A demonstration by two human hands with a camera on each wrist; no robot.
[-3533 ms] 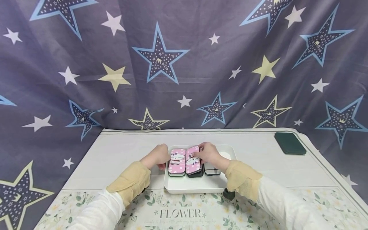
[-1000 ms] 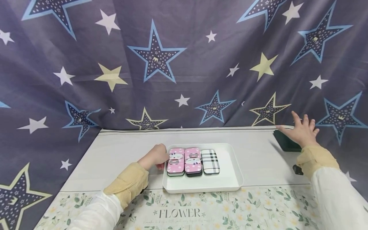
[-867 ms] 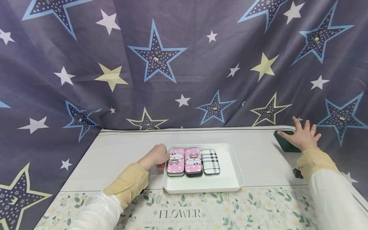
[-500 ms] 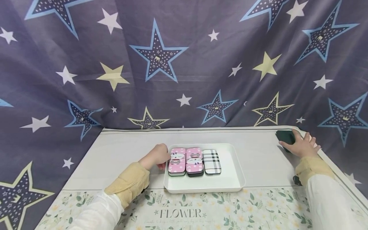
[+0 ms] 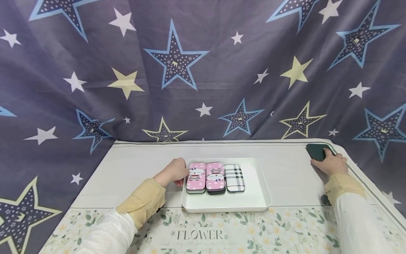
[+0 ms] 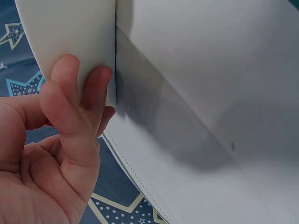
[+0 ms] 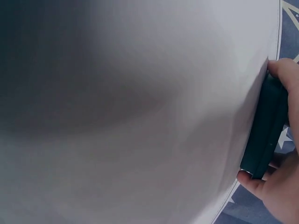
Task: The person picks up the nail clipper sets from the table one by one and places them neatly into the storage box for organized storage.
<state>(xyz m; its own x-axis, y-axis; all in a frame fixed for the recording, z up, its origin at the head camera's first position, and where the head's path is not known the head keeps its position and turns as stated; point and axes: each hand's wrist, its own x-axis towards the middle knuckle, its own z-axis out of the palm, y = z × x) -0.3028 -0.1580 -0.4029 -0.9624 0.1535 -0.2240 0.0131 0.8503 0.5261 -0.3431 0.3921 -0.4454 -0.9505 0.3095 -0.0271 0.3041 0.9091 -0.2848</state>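
My left hand [image 5: 173,171] holds the left rim of the white tray [image 5: 258,203]; in the left wrist view its curled fingers [image 6: 65,112] touch the tray's outer side. Inside the tray, two pink tins [image 5: 196,178] with a white cartoon cat stand side by side, each on top of another tin. A plaid tin [image 5: 234,178] in white, black and grey lies to their right. At the table's far right corner, my right hand [image 5: 334,165] grips a dark green flat case [image 5: 315,151]. The right wrist view shows thumb and fingers at opposite ends of this case, with a seam along its side.
A white tablecloth [image 5: 142,155] covers the back of the table, and a floral mat [image 5: 269,233] printed FLOWER lies in front. A purple curtain [image 5: 215,81] with stars hangs behind the table's back edge.
My right hand has left the right pink tin, now straight in the tray. It has moved to the far right, come down with fingers spread and closed on the green case. The left hand stays.
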